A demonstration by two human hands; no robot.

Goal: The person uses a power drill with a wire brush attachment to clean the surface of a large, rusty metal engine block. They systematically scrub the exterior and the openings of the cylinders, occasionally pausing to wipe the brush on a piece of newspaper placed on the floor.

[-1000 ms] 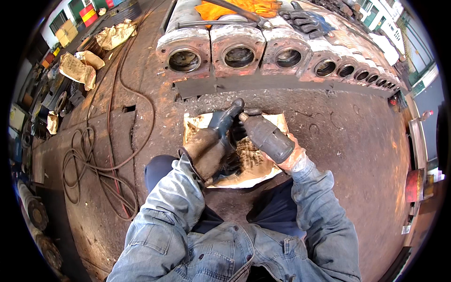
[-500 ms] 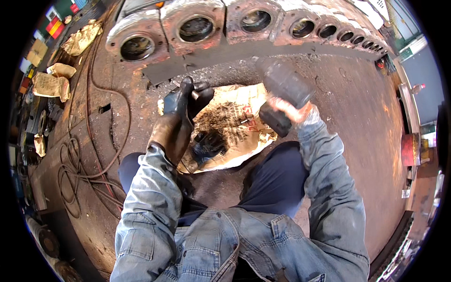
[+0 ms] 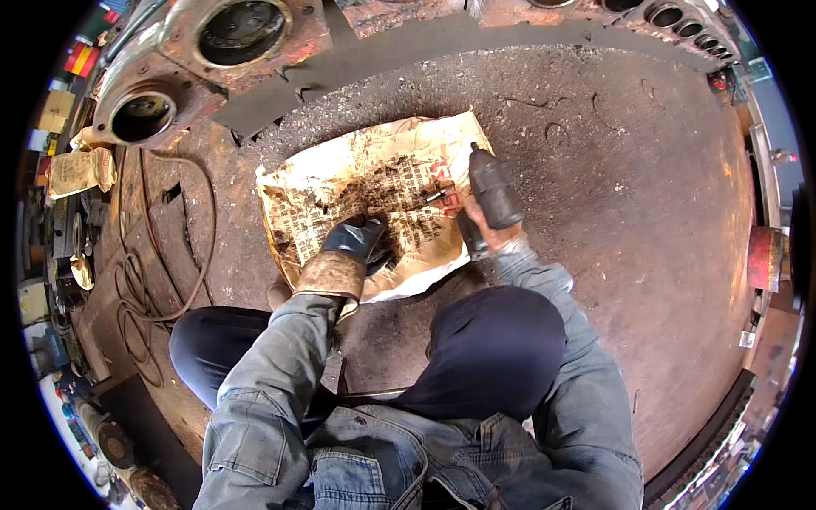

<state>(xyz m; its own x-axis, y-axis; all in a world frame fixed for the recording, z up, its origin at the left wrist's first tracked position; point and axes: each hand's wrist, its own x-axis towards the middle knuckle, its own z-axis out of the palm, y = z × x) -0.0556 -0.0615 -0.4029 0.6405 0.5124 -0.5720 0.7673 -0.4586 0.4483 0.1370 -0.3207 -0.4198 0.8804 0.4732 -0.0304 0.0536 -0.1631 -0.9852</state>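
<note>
My right hand (image 3: 497,231), bare, is wrapped round the grip of a dark cordless impact wrench (image 3: 495,189), its nose aimed away from me over the sack's right edge. My left hand (image 3: 355,236), in a dirty work glove with dark fingers, is low over the flattened paper sack (image 3: 310,174). Its fingers are curled; what they hold, if anything, is hidden. Partly under it lies a dark crumpled thing (image 3: 380,261), seemingly a spare glove. Near the sack's right side rests a small metal piece (image 3: 436,195), too small to name. Dark grime stains the paper.
Rusty metal blocks with round bores (image 3: 242,34) line the far side on a dark strip (image 3: 391,55). Hoses (image 3: 140,310) lie coiled on the floor at left. A red container (image 3: 763,257) stands at far right. Wire scraps (image 3: 557,132) lie beyond the sack.
My view has shifted, and the blocks sit farther up and left. My left hand has come down toward the sack. The impact wrench has swung more upright in my right hand.
</note>
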